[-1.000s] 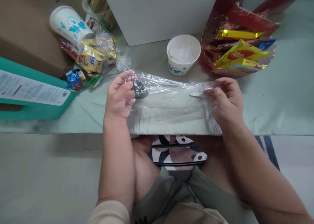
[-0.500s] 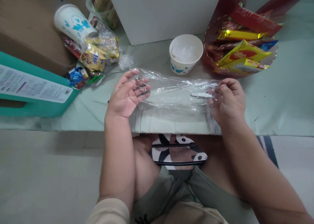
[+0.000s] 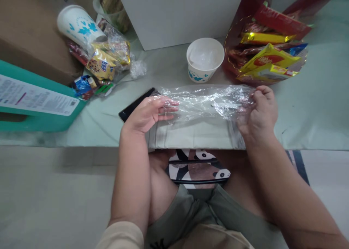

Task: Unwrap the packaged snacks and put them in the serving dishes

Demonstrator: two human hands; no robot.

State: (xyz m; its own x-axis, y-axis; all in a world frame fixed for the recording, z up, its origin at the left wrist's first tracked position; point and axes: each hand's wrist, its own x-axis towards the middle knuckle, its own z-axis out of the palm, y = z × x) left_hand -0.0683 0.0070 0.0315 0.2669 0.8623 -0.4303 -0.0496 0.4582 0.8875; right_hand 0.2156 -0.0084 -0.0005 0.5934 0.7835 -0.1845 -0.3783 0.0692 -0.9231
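Note:
A clear plastic bag stretches crosswise above the front of the table. My right hand is closed on its right end, the plastic bunched at the fingers. At the other end is my left hand, its fingers stretched out and apart, with the film lying over the fingertips. Whether those fingers are inside the bag or behind it I cannot tell. Partly covered by my left hand, a flat black object with a light edge lies on the table. Just beyond the bag stands a white paper cup with blue leaf prints and clear plastic inside.
At the right, a red container holds several snack packets. To the left are a tipped paper cup, wrapped snacks, a green box and a brown carton. A white box stands at the back.
My left hand has turned and moved slightly right and down, uncovering the flat black object. My right hand has shifted a little right, still holding the plastic bag, which is more crumpled.

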